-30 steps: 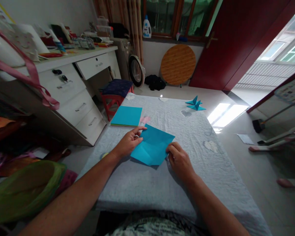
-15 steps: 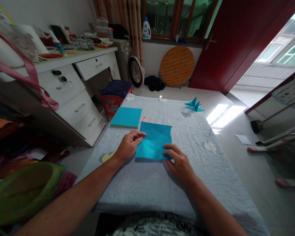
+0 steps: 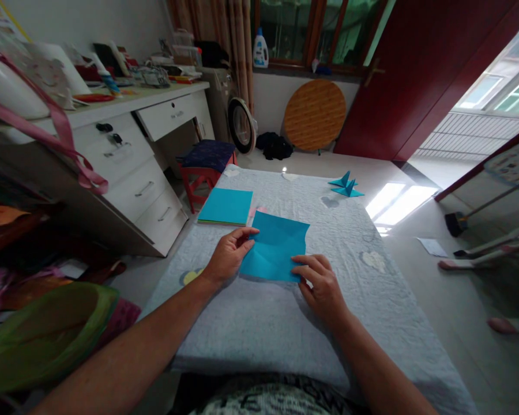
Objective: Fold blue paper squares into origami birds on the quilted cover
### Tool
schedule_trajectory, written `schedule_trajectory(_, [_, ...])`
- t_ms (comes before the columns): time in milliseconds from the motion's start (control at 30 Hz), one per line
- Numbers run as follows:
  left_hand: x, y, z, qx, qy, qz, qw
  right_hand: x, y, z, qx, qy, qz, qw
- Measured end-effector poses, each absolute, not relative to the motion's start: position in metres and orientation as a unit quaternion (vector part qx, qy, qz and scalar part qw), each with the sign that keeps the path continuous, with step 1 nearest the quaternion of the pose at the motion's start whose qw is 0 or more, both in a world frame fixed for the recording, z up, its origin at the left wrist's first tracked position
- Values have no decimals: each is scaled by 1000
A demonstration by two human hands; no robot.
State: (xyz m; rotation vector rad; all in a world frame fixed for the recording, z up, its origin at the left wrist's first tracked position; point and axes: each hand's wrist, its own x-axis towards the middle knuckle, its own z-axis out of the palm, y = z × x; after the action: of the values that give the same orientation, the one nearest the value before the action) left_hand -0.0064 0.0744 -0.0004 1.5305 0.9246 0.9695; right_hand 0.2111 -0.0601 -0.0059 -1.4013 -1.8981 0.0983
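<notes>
A square sheet of blue origami paper (image 3: 277, 245), marked with faint creases, is held just over the cloth-covered table (image 3: 251, 328). My left hand (image 3: 230, 253) pinches its left edge between thumb and fingers. At the lower right corner, my right hand (image 3: 320, 281) grips the sheet, its thumb partly hidden underneath. Behind my left hand lies a stack of square paper (image 3: 226, 206) with a blue sheet on top. Two folded blue paper figures (image 3: 346, 185) with pointed wings stand close together at the far right of the table.
A white desk (image 3: 112, 155) with drawers stands on the left, and a red stool (image 3: 205, 167) beside the table's far left corner. A green bin (image 3: 47, 334) is low at the left. Beyond the table are an open washing machine door (image 3: 242, 125) and a round wooden board (image 3: 315, 114).
The sheet has turned slightly, its right side shifting a little to the right with my right hand. Both hands keep their hold. The whole view has shifted slightly.
</notes>
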Motion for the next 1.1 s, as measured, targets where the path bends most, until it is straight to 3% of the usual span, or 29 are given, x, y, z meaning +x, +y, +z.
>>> schedule_trajectory(267, [-7,78,-2,664,394,381,508,207,-65,-3,-563,-757,-29,330])
schedule_trajectory(500, [-7,73,-2,678,330,293,588,203,-62,-5,-545,-760,-22,352])
schedule_trajectory(900, [-10,71,-6,880,327,224,263,201,-61,-3,-506,-793,111,321])
schedule_trajectory(1100, [-23,69,14,919,242,170,260,202,-62,-8,-543,-763,148,318])
